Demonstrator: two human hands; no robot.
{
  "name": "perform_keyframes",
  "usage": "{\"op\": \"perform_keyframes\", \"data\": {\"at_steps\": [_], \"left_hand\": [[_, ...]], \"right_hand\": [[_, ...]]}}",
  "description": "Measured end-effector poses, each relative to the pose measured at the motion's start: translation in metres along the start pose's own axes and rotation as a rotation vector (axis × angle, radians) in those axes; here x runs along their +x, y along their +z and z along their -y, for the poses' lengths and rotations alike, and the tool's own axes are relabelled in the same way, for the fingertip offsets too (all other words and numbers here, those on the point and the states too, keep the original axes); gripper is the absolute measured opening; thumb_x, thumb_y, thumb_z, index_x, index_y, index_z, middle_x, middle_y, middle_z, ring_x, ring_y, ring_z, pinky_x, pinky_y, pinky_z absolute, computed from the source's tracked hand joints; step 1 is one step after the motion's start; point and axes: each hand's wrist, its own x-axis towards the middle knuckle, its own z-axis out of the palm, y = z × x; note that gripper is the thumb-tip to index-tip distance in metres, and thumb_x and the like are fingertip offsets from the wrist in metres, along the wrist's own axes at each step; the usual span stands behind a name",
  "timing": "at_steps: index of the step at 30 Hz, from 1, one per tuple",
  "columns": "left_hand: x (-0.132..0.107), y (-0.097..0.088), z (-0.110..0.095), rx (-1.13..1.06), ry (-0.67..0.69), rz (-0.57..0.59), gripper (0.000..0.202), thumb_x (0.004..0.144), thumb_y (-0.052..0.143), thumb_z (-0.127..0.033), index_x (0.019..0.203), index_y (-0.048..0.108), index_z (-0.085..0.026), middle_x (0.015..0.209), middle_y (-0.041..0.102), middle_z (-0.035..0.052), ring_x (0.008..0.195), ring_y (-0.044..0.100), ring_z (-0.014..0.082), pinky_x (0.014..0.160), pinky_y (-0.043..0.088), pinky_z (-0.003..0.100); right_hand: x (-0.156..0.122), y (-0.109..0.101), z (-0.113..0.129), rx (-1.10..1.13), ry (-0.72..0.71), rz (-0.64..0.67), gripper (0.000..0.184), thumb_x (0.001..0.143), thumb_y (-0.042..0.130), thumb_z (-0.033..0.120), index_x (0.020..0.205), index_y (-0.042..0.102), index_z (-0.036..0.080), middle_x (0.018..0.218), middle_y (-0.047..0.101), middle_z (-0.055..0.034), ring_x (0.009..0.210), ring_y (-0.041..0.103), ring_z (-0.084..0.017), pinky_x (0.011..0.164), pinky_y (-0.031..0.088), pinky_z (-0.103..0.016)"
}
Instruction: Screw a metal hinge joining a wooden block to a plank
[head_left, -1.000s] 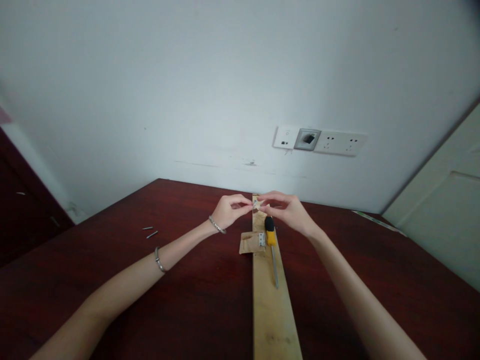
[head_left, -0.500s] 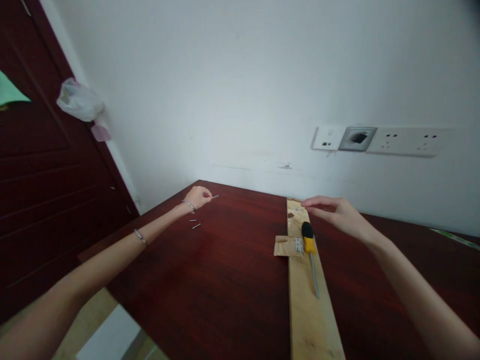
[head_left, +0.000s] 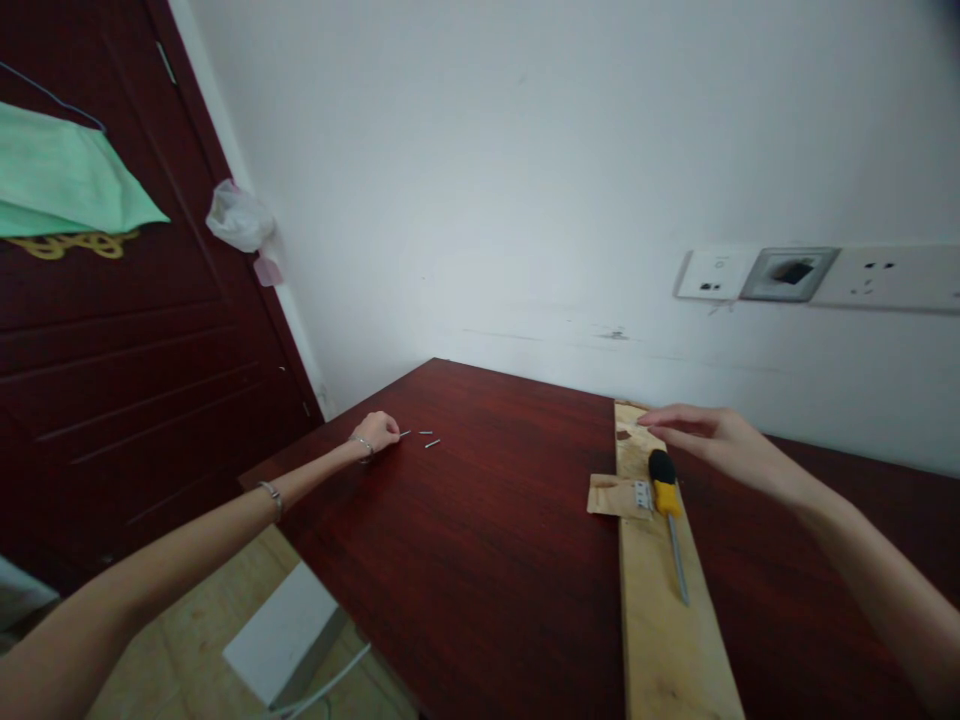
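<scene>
Got left hand (head_left: 376,431) out over worktop (head_left: 510,500) near its left edge, fingers pressed together, pinching one end of a nail (head_left: 406,433). Can see its free end pointing right. Count a second nail (head_left: 426,432) lying just beside, about level with it, and a third nail (head_left: 433,443) just nearer, slanted, apart from the others. Would put all three well left of board (head_left: 675,640), toward worktop's far-left corner. Find board lying lengthwise on worktop, running from close to the far edge toward the near side and out of view. Have right hand (head_left: 716,440) in from the right, over board's far end, thumb and fingertips close together, just right of a dark patch (head_left: 623,435) on the wood. Can't tell if pinching anything there, too small to read. See screwdriver (head_left: 664,490) lying on board by its right edge, handle toward the far end, shaft toward the near end. See packet (head_left: 607,496) crosswise just left of that, partly on board, partly out past its left edge, with metal plate (head_left: 643,494) on its right end. Wearing one bracelet (head_left: 364,447) at left wrist, another (head_left: 273,497) farther up. Past far edge, see sockets (head_left: 870,278) on wall (head_left: 450,200). Beyond left edge, see door (head_left: 112,370) with cloth (head_left: 67,175) and, by its side, bag (head_left: 238,217). Below near edge, see box (head_left: 281,615) and cable (head_left: 339,680).
</scene>
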Motion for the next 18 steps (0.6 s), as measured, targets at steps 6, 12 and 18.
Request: {"op": "perform_keyframes", "data": {"at_steps": [6,12,18], "left_hand": [[-0.006,0.003,-0.003,0.037,-0.042,0.022,0.013,0.070,0.060,-0.020,0.073,0.072,-0.018,0.079,0.071,0.0042,0.078,0.065,0.0181,0.070,0.046,0.023],[-0.006,0.002,-0.001,0.077,-0.062,0.047,0.014,0.071,0.061,-0.025,0.076,0.073,-0.020,0.085,0.072,0.0032,0.083,0.066,0.0180,0.072,0.047,0.022],[-0.016,-0.010,0.015,0.104,-0.058,0.066,0.020,0.071,0.059,-0.028,0.084,0.073,-0.020,0.092,0.072,0.0032,0.089,0.066,0.0191,0.078,0.047,0.023]], "right_hand": [[0.000,0.000,-0.005,-0.026,0.017,0.007,0.038,0.076,0.061,0.055,0.089,0.074,0.022,0.103,0.072,-0.0086,0.097,0.065,-0.028,0.088,0.051,-0.041],[0.000,-0.003,-0.007,-0.019,0.036,0.017,0.038,0.076,0.061,0.053,0.091,0.074,0.020,0.105,0.072,-0.0089,0.099,0.065,-0.028,0.089,0.051,-0.041],[-0.001,-0.003,-0.004,-0.010,0.042,0.018,0.036,0.076,0.061,0.051,0.089,0.074,0.020,0.103,0.072,-0.0079,0.097,0.065,-0.027,0.091,0.050,-0.040]]}}
